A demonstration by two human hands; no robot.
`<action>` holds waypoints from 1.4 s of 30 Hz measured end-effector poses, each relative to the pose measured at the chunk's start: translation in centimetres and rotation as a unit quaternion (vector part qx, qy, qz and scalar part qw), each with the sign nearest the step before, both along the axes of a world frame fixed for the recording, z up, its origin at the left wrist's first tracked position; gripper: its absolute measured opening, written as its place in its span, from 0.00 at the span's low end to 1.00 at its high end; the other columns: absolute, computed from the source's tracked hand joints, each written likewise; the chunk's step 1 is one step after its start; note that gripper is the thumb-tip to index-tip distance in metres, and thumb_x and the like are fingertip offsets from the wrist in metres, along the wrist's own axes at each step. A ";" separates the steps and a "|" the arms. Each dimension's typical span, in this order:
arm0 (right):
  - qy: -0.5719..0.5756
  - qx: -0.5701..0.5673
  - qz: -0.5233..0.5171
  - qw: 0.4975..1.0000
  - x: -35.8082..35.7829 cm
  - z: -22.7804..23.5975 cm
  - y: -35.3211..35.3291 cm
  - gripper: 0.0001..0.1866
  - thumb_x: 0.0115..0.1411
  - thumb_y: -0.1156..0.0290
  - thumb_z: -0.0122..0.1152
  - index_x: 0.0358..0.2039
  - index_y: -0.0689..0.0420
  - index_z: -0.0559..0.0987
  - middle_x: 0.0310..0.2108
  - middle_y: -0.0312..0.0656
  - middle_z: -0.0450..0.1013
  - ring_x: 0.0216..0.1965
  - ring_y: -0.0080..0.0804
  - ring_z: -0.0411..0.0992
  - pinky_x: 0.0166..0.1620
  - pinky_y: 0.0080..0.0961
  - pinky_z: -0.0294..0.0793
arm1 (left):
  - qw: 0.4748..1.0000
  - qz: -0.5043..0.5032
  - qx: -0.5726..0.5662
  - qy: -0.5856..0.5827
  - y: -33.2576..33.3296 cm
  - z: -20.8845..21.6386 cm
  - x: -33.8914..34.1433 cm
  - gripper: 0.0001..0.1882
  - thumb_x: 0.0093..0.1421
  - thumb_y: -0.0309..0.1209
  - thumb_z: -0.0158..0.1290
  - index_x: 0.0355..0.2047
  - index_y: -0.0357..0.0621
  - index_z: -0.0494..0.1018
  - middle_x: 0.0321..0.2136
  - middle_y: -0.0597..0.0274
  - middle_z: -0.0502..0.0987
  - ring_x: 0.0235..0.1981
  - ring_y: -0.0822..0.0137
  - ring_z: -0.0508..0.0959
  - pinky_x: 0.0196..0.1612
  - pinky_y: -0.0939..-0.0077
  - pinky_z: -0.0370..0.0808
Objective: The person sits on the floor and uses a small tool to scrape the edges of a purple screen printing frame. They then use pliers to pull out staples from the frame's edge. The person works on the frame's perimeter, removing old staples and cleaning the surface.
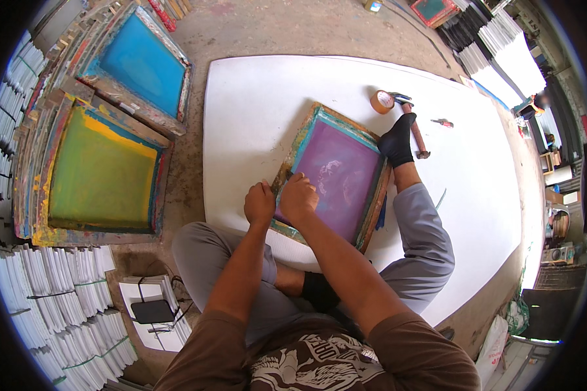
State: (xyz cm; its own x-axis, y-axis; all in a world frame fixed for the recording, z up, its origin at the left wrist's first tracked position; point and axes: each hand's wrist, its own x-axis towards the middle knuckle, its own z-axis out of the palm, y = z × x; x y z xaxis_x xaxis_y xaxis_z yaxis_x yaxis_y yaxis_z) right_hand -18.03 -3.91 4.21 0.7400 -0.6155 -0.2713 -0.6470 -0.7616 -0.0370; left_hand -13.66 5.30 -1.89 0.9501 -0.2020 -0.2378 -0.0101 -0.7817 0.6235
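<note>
A screen-printing frame (372,225) with a wooden, teal-smeared rim and purple mesh (336,173) lies tilted on the white sheet in front of me. My left hand (259,203) is closed just outside the frame's lower left side. My right hand (299,197) is also closed, over that same side and partly above the mesh. A small dark bit shows by its fingers, but what either hand holds is hidden. My foot in a black sock (398,140) rests against the frame's upper right corner.
A tape roll (381,101), a hammer (416,133) and a small red-handled tool (443,122) lie beyond my foot. Blue (137,62) and yellow-green (104,173) screen frames lean at the left. Bundled paper stacks (65,280) stand lower left; a black pouch (153,311) lies nearby.
</note>
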 end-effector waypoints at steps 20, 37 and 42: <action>-0.172 0.476 -0.090 0.858 -2.4 -1.6 -5.9 0.19 0.48 0.75 0.60 0.43 0.59 0.78 0.22 0.39 0.70 0.17 0.27 0.65 0.19 0.30 0.62 | 0.993 0.036 0.100 0.048 -1.3 1.5 0.2 0.25 0.76 0.46 0.33 0.43 0.42 0.77 0.43 0.48 0.83 0.46 0.43 0.82 0.47 0.43 0.78; -0.163 0.598 -0.163 0.768 5.0 0.2 -7.7 0.11 0.65 0.66 0.67 0.35 0.61 0.77 0.23 0.39 0.70 0.20 0.28 0.66 0.21 0.34 0.60 | 0.989 0.074 -0.110 0.067 0.3 -0.3 0.8 0.28 0.75 0.49 0.38 0.40 0.40 0.81 0.40 0.45 0.84 0.44 0.42 0.82 0.48 0.50 0.75; -0.127 0.599 -0.208 0.763 5.0 0.0 -7.4 0.10 0.70 0.61 0.62 0.38 0.54 0.77 0.23 0.34 0.67 0.19 0.23 0.58 0.22 0.27 0.56 | 0.986 0.079 -0.120 0.082 0.3 -0.2 0.8 0.28 0.74 0.50 0.38 0.41 0.40 0.81 0.39 0.46 0.84 0.44 0.42 0.82 0.48 0.51 0.75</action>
